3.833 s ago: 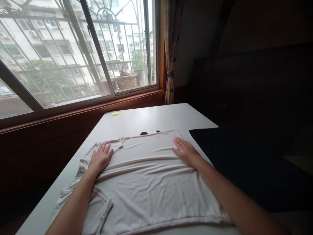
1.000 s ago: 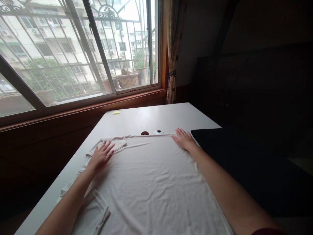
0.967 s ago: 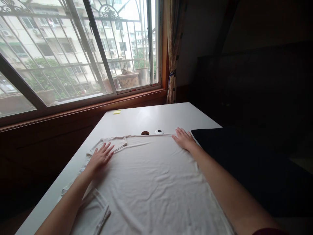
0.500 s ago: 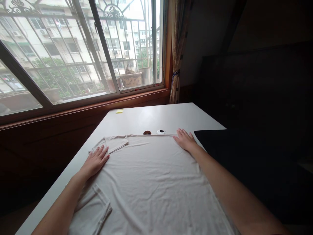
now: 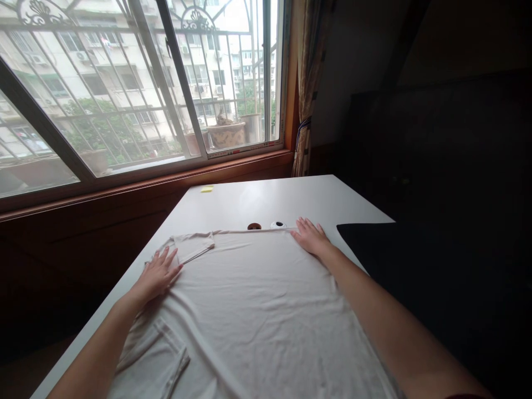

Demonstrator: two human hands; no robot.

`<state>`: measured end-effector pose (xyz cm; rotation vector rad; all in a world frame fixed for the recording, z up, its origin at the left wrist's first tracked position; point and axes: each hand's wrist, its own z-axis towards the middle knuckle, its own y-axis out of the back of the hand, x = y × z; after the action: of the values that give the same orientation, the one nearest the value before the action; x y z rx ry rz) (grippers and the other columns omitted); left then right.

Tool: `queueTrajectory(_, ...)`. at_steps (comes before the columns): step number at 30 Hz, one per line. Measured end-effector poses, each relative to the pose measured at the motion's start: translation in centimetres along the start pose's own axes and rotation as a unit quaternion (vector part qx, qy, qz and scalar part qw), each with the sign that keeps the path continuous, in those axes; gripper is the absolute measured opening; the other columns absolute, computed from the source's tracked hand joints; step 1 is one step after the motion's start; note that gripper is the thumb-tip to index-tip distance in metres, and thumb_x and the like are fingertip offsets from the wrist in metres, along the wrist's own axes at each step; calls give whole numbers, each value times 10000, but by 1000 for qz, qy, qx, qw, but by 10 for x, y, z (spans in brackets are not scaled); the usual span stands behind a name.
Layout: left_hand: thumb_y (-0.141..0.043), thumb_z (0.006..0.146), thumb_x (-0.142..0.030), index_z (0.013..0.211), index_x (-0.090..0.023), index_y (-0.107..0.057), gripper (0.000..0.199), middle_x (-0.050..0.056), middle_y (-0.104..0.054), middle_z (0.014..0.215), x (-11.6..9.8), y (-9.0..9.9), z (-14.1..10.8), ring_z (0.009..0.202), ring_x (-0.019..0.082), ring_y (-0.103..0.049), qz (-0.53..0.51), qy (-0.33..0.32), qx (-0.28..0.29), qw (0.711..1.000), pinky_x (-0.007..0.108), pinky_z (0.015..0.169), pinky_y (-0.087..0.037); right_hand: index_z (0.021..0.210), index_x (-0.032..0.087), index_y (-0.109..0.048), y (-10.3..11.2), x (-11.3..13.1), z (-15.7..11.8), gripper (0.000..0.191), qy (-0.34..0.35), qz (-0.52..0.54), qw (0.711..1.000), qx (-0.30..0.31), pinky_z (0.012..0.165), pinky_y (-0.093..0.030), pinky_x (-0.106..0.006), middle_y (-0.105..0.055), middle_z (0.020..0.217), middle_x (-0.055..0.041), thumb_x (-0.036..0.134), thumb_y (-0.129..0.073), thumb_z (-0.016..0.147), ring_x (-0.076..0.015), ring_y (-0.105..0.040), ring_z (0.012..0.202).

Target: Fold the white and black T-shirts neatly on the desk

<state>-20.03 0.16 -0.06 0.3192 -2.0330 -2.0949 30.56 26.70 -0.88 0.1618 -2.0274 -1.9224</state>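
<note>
A pale, off-white garment lies spread on the white table, with soft wrinkles across it. Its folded sleeve points up at the far left, and another folded part lies at the near left. My left hand rests flat on the left edge below the sleeve, fingers spread. At the far right corner of the cloth, my right hand lies palm down with its fingers extended over the edge. Neither hand grips the fabric.
Beyond the cloth, two round fittings, one brown and one white, sit in the table. A yellow note lies near the far left corner. Dark material covers the right side. A window and curtain stand behind.
My left hand has slid slightly left with its fingers spread wider, and the cloth's left side has shifted left with it. My right hand has moved slightly left relative to the table fittings.
</note>
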Motion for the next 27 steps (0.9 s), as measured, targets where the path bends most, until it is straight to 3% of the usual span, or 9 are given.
queueTrajectory(4,-238,1049,-571,1636,-238,-272,676,76,-134,1735,-33,8,21,1600,338,-44,16,-31,-34,999,628,1240,-158,1647,188,-231,0,-3,1,741,4,2,1000,-1,1268,-84,-543,-136,1732,-76,600,-193,1033,-247,-104,1590)
queueTrajectory(10,-215,1050,-593,1618,-228,-317,683,99,-183,1723,-86,1,52,1590,333,-145,-9,-50,-6,999,646,1225,-189,1646,187,-237,3,-8,0,751,6,0,1000,-4,1271,-100,-526,-145,1730,-65,612,-188,1029,-242,-117,1588)
queueTrajectory(21,-223,1034,-638,1614,-297,-314,679,63,-159,1734,-85,-4,63,1591,310,-150,-25,-45,-10,999,642,1230,-155,1643,193,-254,3,-15,4,770,-3,-8,1000,-12,1273,-98,-518,-158,1728,-60,638,-177,1020,-253,-130,1587)
queueTrajectory(27,-202,1035,-642,1619,-294,-301,687,59,-140,1737,-88,-3,62,1596,305,-128,-26,-42,-8,999,662,1227,-147,1615,154,-320,10,-9,1,691,-1,-23,999,-44,1267,-71,-552,-240,1703,-109,522,-253,1035,-263,-183,1575)
